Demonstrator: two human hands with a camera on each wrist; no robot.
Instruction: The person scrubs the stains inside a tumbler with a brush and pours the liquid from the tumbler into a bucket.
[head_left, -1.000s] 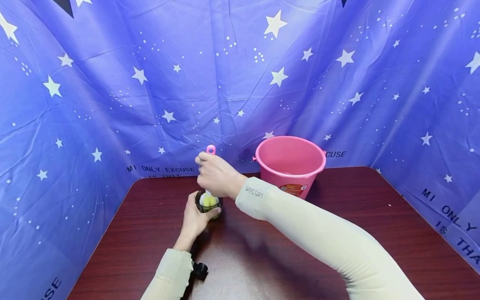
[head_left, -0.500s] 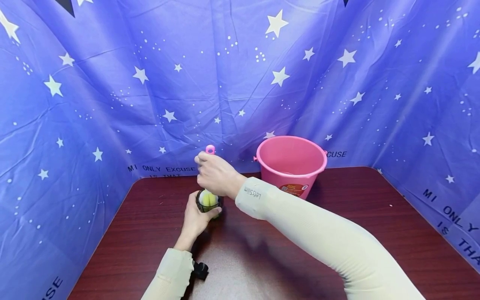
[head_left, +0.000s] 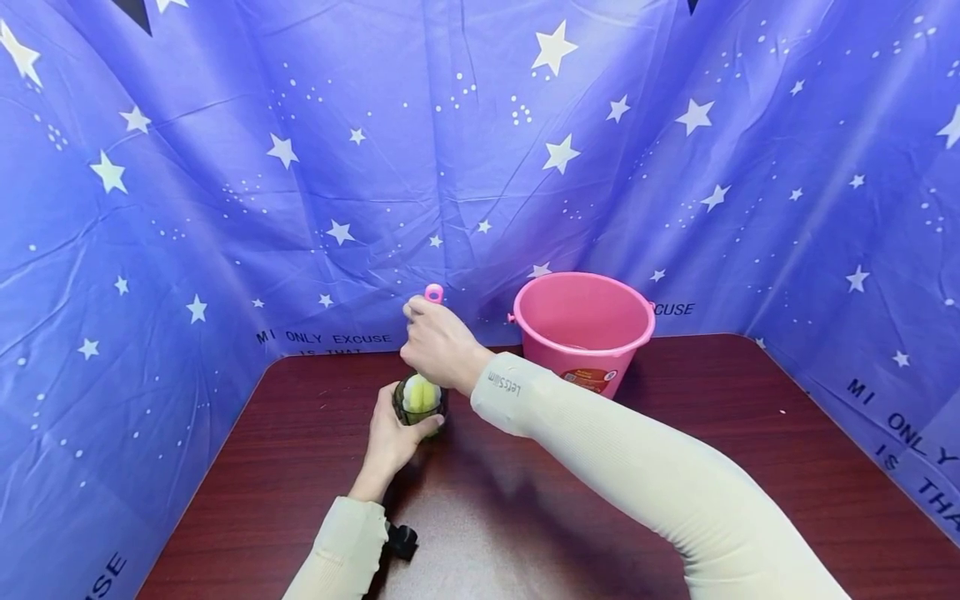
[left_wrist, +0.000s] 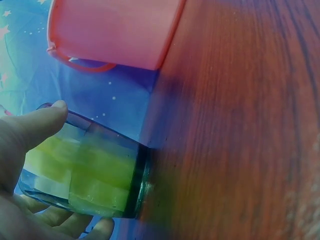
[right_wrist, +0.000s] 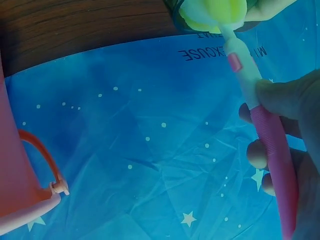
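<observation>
My left hand (head_left: 392,435) holds a dark-tinted see-through glass (left_wrist: 142,182) low at the table, fingers and thumb around its sides. Inside it sits the yellow and white sponge head (head_left: 422,393) of a bottle brush, its top showing at the glass's mouth. Above the glass, my right hand (head_left: 444,343) grips the pink and white brush handle (right_wrist: 272,142), whose looped end (head_left: 433,293) sticks up past the fist. Through the glass wall in the left wrist view, the sponge reaches down close to the base.
A pink bucket (head_left: 540,357) with a label stands at the back right of the dark red wood table (head_left: 600,483). Its handle (right_wrist: 42,150) hangs down at the side. A blue star-printed curtain (head_left: 390,183) surrounds the back and sides of the table.
My right hand has shifted slightly right and up with the brush handle, and the sponge has moved a little right within the glass. The left hand has stayed in place.
</observation>
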